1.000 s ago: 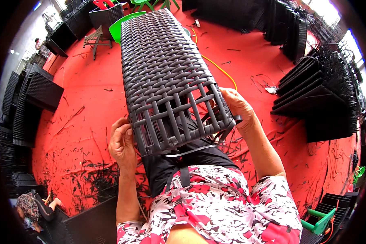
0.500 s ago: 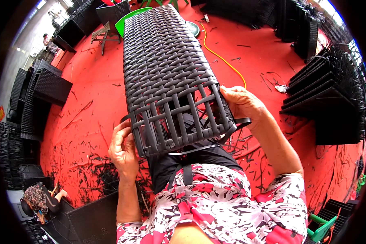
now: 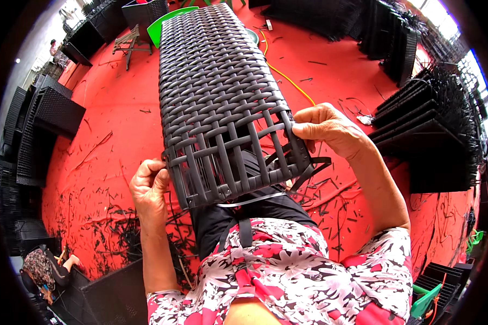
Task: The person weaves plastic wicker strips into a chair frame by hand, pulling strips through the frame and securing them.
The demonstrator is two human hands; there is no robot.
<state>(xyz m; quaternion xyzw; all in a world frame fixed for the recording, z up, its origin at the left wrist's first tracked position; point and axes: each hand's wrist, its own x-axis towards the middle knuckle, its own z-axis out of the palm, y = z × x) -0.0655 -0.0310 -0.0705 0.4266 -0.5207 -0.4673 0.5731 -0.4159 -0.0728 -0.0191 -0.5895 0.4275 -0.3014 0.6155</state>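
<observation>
A long black woven rattan piece [image 3: 217, 76] extends away from me over my lap. Its far part is tightly woven; at the near end the lattice is open, with gaps between the strands. At its left edge my left hand [image 3: 151, 189] is closed in a pinch on a rattan strip, mostly hidden by the fingers. My right hand [image 3: 331, 127] grips the right edge near the open lattice, thumb on top and fingers partly hidden behind. A loose black strip end [image 3: 321, 161] sticks out at the near right corner.
Stacked black woven panels [image 3: 428, 130] stand on the right, more woven pieces [image 3: 59, 111] on the left. A yellow cord [image 3: 290, 81] crosses the red floor [image 3: 108, 103], strewn with strip scraps. A green chair-like item [image 3: 156, 32] is beyond the piece. Another person [image 3: 46, 268] crouches at lower left.
My left hand has shifted outward to the left and slightly up along the edge. My right hand's grip has changed, with its thumb now lying across the right edge.
</observation>
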